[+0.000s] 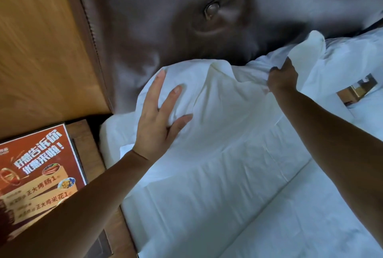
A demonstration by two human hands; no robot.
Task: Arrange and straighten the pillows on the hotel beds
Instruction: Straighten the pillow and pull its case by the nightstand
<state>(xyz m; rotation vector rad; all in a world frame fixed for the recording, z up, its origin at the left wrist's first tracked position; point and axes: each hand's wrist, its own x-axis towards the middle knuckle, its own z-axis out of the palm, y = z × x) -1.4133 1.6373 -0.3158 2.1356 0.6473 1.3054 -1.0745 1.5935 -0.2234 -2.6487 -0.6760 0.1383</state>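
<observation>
Where the bed meets the padded headboard, white pillow [217, 112] lying creased along the head of the mattress, its upper edge touching dark brown tufted leather headboard [176, 19]. Left hand [159, 116] flat on the pillow's left end, fingers straight and spread, pressing into the cloth. Right hand [283, 76] at the pillow's upper right corner, fingers curled, pinching a bunched fold of pillowcase. White bedsheet [300, 216] below and right. Second white pillow [352, 56] beyond, far right. Wooden nightstand [91, 154] at left, bearing red printed menu card [39, 170].
</observation>
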